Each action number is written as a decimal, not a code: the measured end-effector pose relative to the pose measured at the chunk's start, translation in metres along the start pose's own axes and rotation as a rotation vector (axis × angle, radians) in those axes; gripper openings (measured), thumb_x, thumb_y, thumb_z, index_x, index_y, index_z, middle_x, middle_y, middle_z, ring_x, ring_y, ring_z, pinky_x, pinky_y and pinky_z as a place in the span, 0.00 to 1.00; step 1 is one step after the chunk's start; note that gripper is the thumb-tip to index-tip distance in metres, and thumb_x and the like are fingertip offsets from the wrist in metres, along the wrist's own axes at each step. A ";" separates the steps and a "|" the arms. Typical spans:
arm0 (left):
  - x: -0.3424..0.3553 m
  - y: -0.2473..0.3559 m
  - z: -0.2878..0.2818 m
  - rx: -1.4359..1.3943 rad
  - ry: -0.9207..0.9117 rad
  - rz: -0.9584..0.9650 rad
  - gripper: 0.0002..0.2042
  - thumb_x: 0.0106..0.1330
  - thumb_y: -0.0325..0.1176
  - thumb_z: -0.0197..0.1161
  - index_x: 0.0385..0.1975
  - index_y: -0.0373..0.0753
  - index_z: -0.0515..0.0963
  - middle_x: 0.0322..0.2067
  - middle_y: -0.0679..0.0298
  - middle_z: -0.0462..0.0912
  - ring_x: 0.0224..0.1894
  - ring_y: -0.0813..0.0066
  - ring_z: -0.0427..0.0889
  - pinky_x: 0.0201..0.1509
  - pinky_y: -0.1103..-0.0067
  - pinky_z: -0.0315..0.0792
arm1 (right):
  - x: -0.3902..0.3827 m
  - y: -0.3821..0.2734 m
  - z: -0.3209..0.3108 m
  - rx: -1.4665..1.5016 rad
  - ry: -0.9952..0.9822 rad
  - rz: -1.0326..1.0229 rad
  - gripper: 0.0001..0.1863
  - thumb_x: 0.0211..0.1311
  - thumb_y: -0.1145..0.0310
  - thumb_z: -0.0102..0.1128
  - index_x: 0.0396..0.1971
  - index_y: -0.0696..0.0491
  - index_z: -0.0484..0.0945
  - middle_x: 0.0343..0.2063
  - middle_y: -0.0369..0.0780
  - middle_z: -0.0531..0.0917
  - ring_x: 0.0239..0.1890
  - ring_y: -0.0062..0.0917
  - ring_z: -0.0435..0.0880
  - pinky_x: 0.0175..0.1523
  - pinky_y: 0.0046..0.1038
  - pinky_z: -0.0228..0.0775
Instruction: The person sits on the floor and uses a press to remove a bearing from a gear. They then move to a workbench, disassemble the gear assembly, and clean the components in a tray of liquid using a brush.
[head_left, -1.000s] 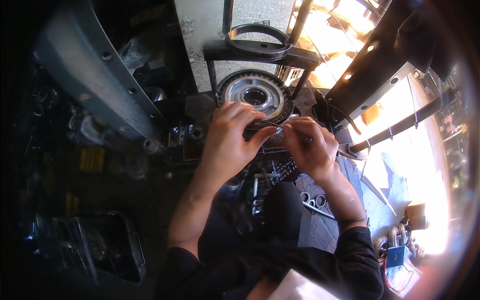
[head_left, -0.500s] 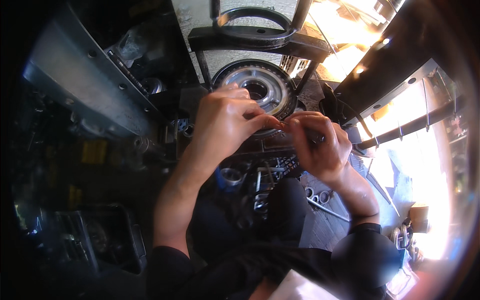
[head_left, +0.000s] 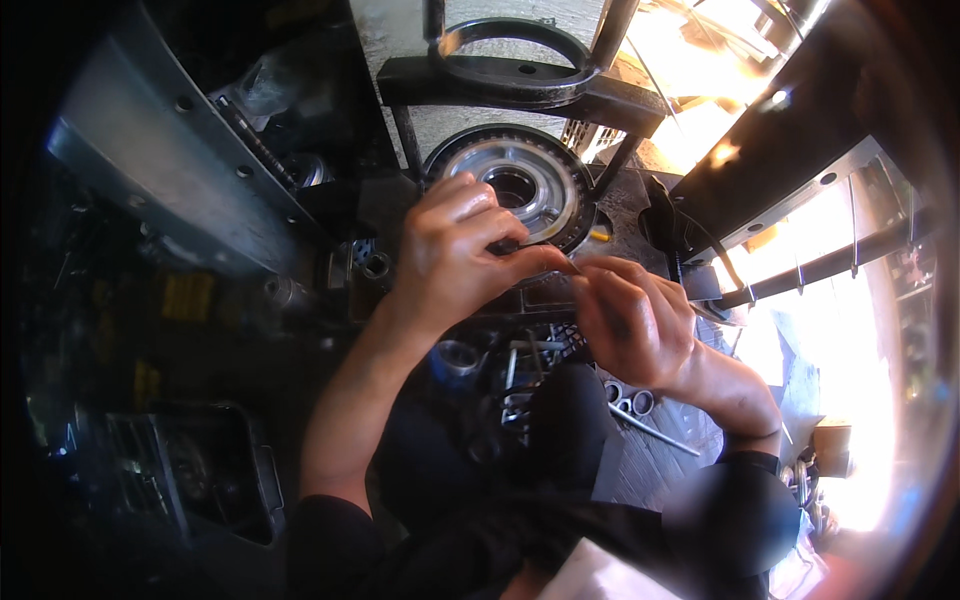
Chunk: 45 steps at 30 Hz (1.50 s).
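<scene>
My left hand (head_left: 455, 245) is closed, its thumb and finger pinched over the near edge of a round silver metal part (head_left: 550, 185) with a dark toothed rim. My right hand (head_left: 637, 320) is closed too, just right of it, with its fingertips nearly meeting the left thumb tip. Whatever small thing lies between the fingertips is too small and hidden to name. The round part lies flat on a dark bench, and a dark hole shows in its middle.
A black frame with a ring (head_left: 515, 95) stands beyond the round part. A small yellow piece (head_left: 600, 236) lies right of it. Below my hands are a blue-sided can (head_left: 457, 362), metal rings (head_left: 642, 403) and a rod (head_left: 655, 430). Steel beams rise on both sides.
My right hand has moved down a little, and its wrist has turned. My left hand has shifted slightly, with its thumb lower. The yellow piece now shows beside the round part.
</scene>
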<state>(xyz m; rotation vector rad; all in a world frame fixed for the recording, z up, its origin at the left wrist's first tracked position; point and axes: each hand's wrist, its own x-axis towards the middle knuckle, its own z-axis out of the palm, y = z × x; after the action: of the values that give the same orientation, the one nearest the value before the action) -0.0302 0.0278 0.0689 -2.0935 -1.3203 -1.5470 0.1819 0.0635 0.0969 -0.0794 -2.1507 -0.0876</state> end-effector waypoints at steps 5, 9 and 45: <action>0.003 0.003 -0.005 0.011 -0.025 0.045 0.20 0.47 0.50 0.83 0.21 0.38 0.84 0.21 0.66 0.78 0.28 0.70 0.78 0.33 0.75 0.73 | -0.003 0.000 0.005 0.010 0.048 -0.036 0.15 0.55 0.82 0.73 0.40 0.65 0.76 0.28 0.47 0.84 0.25 0.30 0.87 0.26 0.26 0.81; 0.011 0.002 -0.030 -0.214 -0.270 -0.037 0.13 0.52 0.30 0.80 0.36 0.36 0.89 0.30 0.60 0.88 0.36 0.67 0.83 0.43 0.75 0.78 | -0.008 -0.009 0.008 -0.017 0.082 0.072 0.15 0.55 0.82 0.74 0.39 0.64 0.77 0.29 0.47 0.85 0.25 0.30 0.87 0.27 0.26 0.80; 0.004 0.004 -0.026 -0.096 -0.158 -0.097 0.05 0.59 0.33 0.72 0.32 0.42 0.86 0.32 0.67 0.87 0.35 0.62 0.84 0.41 0.68 0.75 | 0.106 0.036 0.027 -0.110 -0.776 -0.002 0.12 0.53 0.77 0.69 0.37 0.64 0.78 0.30 0.49 0.84 0.38 0.44 0.89 0.42 0.40 0.81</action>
<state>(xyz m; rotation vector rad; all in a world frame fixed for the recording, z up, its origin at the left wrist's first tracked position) -0.0441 0.0111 0.0842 -2.2835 -1.4470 -1.5385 0.1049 0.1039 0.1718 -0.2011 -2.9200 -0.2023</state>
